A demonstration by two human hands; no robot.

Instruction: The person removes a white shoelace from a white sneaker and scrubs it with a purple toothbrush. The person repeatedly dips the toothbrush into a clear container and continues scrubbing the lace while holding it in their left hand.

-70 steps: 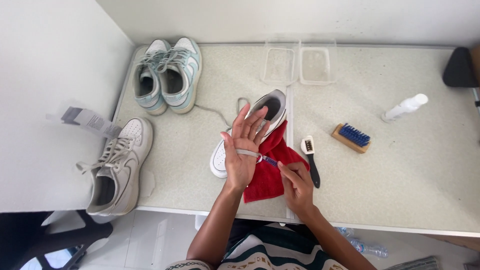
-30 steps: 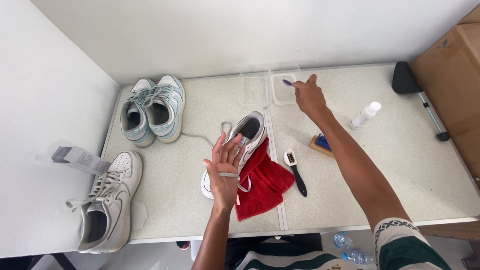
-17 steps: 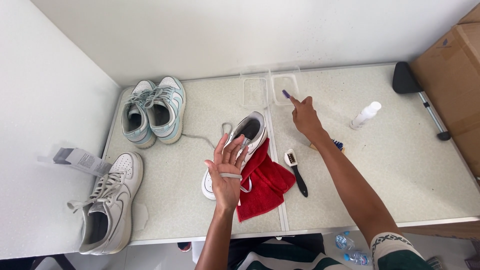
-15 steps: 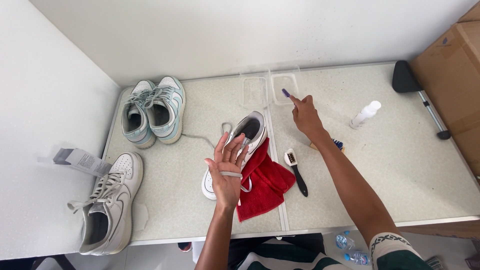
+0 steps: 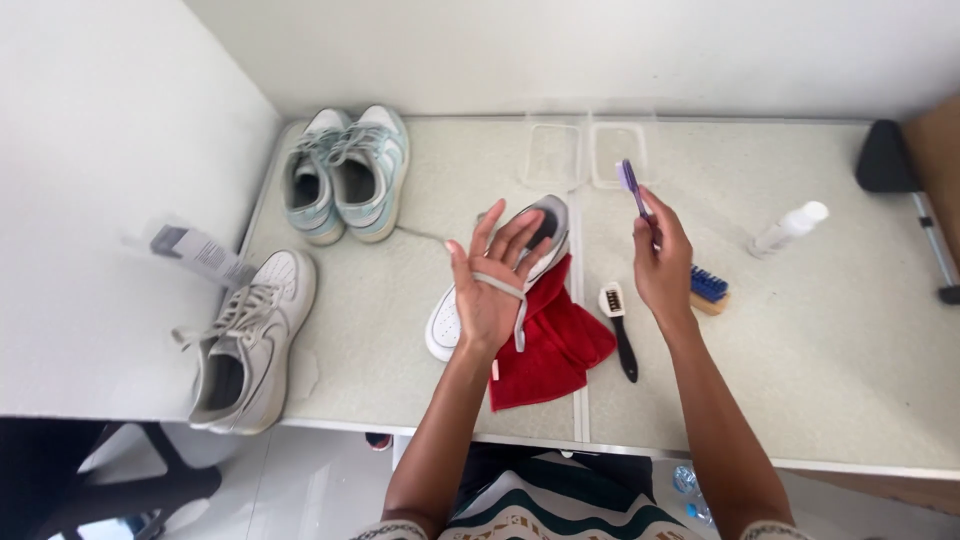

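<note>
My left hand (image 5: 492, 283) is held up palm-open, fingers spread, with a white shoelace (image 5: 505, 292) wrapped across the palm. Behind it a white and grey sneaker (image 5: 540, 228) lies on a red cloth (image 5: 551, 347) at the middle of the table. My right hand (image 5: 662, 262) is raised to the right of the sneaker, closed on a small purple toothbrush (image 5: 629, 182) whose head points up and away. The two hands are apart.
A black-handled small brush (image 5: 618, 326) and a wooden brush with blue bristles (image 5: 708, 290) lie near my right hand. Two clear containers (image 5: 587, 154) stand at the back. A white spray bottle (image 5: 789, 228) lies right. A pair of sneakers (image 5: 345, 172) and one white sneaker (image 5: 247, 338) sit left.
My right hand has drawn back from the clear containers toward me, carrying the purple toothbrush. My left hand has stayed up with the lace across it.
</note>
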